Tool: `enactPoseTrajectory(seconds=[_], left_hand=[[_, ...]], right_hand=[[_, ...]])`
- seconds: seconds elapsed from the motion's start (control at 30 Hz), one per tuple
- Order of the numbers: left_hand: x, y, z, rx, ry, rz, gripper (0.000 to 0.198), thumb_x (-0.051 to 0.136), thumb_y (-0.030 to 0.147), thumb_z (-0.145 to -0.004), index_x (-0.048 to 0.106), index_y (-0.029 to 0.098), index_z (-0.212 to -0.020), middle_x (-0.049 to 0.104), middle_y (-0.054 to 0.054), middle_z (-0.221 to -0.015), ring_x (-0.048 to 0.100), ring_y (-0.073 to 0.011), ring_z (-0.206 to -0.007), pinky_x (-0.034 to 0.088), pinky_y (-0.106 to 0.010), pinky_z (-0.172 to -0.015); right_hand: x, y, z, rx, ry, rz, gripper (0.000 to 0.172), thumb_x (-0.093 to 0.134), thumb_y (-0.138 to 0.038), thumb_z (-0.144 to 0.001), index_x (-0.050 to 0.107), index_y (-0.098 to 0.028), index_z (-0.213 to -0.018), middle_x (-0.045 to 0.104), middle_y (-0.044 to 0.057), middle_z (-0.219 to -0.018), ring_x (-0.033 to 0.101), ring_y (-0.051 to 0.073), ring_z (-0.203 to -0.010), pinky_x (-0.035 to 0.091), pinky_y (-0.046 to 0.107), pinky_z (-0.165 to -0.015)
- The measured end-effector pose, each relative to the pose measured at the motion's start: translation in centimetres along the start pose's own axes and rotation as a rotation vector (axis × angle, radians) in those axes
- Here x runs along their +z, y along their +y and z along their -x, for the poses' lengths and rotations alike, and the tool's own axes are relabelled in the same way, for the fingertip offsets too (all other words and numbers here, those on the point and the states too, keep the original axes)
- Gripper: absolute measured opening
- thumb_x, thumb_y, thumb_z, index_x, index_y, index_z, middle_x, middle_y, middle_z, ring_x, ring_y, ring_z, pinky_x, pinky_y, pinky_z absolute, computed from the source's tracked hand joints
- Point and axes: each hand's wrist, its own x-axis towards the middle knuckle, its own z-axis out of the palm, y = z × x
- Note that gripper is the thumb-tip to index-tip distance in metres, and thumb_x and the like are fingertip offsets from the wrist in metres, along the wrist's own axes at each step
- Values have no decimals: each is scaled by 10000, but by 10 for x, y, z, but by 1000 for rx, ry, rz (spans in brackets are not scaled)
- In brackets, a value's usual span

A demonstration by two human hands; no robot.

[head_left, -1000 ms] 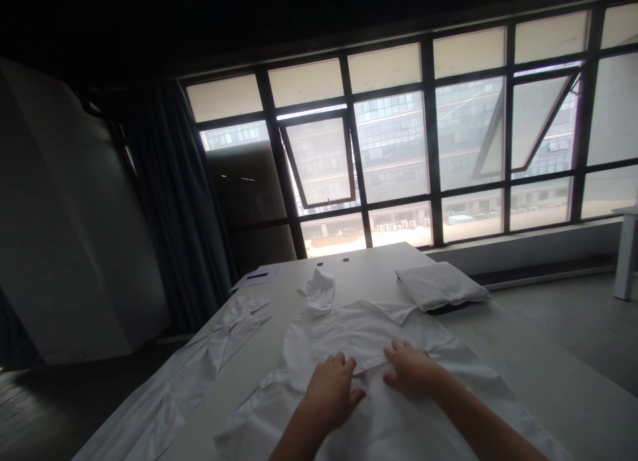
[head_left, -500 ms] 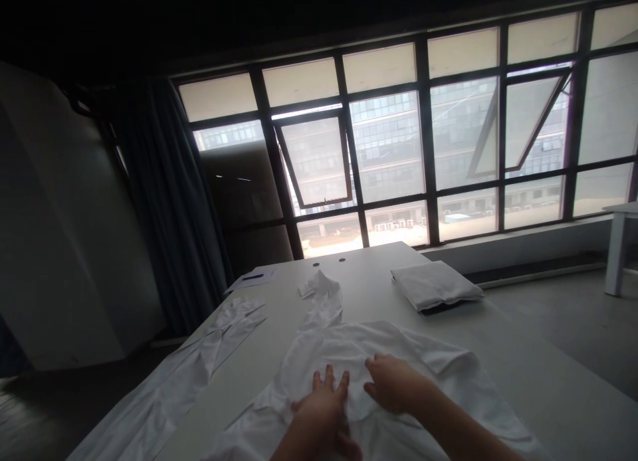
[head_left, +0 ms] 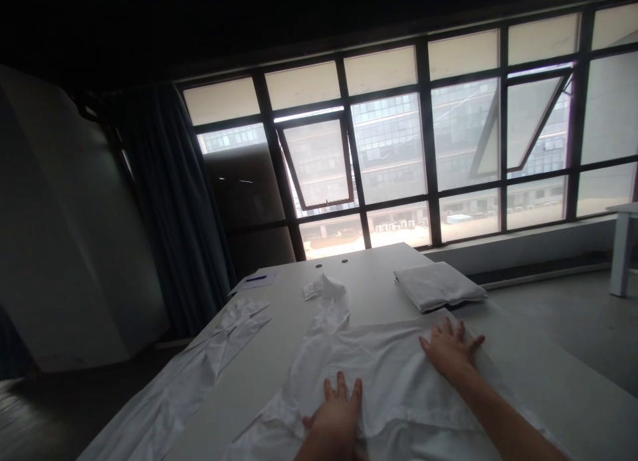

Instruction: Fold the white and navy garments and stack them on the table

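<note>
A white cloth garment, probably a shirt (head_left: 389, 381), lies spread on the white table (head_left: 369, 265), with a twisted sleeve (head_left: 329, 311) running away from me toward the far end. My left hand (head_left: 336, 414) rests flat on the garment's near part, fingers apart, gripping nothing. My right hand (head_left: 448, 347) lies flat on the garment's far right edge, its fingers spread and holding nothing. A folded white cloth (head_left: 438, 286) sits beyond my right hand, not touching it.
Another crumpled white garment (head_left: 199, 361) lies along the table's left side. A sheet of paper with a blue pen (head_left: 255, 279) sits at the far left corner. Large windows (head_left: 389, 149) span the back wall, with a dark curtain (head_left: 169, 202) at their left.
My right hand has moved out to the garment's far right edge, and the folded-over cloth there now lies spread flat. My left hand has shifted slightly toward me.
</note>
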Motion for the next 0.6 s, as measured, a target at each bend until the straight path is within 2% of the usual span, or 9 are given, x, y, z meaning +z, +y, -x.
enactPoseTrajectory(seconds=[0.07, 0.13, 0.2, 0.23, 0.3, 0.37, 0.4, 0.5, 0.6], left_hand=[[1, 0, -1, 42, -27, 0, 1263, 935, 444, -548, 240, 323, -1596, 84, -221, -1677, 125, -609, -1454, 278, -841, -975], [-2, 4, 3, 73, -65, 9, 1271, 920, 451, -578, 186, 325, -1607, 45, -202, -1684, 102, -592, -1468, 311, -840, -955], [-12, 8, 13, 63, -116, 20, 1316, 927, 474, -558, 149, 334, -1611, 10, -178, -1689, 73, -583, -1477, 372, -822, -920], [-19, 8, 21, 72, -134, 31, 1348, 939, 484, -527, 153, 329, -1611, 17, -174, -1690, 84, -579, -1479, 393, -799, -931], [-41, 4, 41, 146, -133, 76, 1361, 953, 510, -475, 224, 298, -1605, 141, -184, -1680, 204, -556, -1467, 407, -709, -1013], [-70, -10, 66, 313, -69, 182, 1112, 868, 601, -599, 388, 289, -1553, 466, -157, -1551, 465, -450, -1370, 381, -571, -1111], [-85, -20, 79, 334, -45, 232, 1004, 807, 635, -672, 413, 316, -1538, 577, -129, -1457, 540, -410, -1312, 399, -539, -1102], [-123, -55, 107, 356, 78, 410, 816, 657, 659, -819, 416, 341, -1531, 600, -73, -1439, 623, -308, -1224, 463, -410, -1039], [-139, -86, 114, 201, 245, 365, 698, 549, 606, -903, 465, 256, -1502, 566, -94, -1473, 568, -290, -1292, 420, -387, -1076]], right_hand=[[12, 8, -4, 1, 109, 3, 498, 455, -413, -940, 644, -151, -1319, 404, 251, -1562, 270, 505, -1447, 93, 847, -1029], [22, 11, -3, -183, 150, -78, 498, 455, -364, -932, 608, -178, -1368, 423, 203, -1568, 296, 416, -1470, 139, 745, -1120], [27, 11, 0, -385, 118, -183, 503, 452, -386, -932, 599, -224, -1384, 463, 145, -1558, 330, 334, -1476, 176, 617, -1187], [28, 12, 2, -443, 81, -224, 512, 450, -426, -935, 599, -241, -1388, 482, 128, -1548, 352, 318, -1469, 189, 579, -1199], [29, 15, 5, -471, 8, -259, 553, 437, -504, -940, 577, -259, -1417, 485, 116, -1550, 371, 318, -1462, 192, 565, -1206], [27, 24, 7, -458, -35, -247, 597, 415, -534, -950, 522, -263, -1470, 436, 108, -1586, 341, 316, -1481, 172, 563, -1211], [26, 29, 8, -455, -52, -236, 606, 403, -536, -955, 498, -265, -1490, 405, 99, -1605, 313, 307, -1496, 154, 552, -1217], [24, 54, 7, -440, -116, -223, 605, 396, -516, -960, 469, -276, -1511, 351, 72, -1633, 250, 279, -1524, 108, 518, -1229], [22, 85, 2, -425, -159, -239, 594, 424, -491, -947, 474, -295, -1506, 347, 61, -1634, 233, 260, -1530, 97, 495, -1233]])
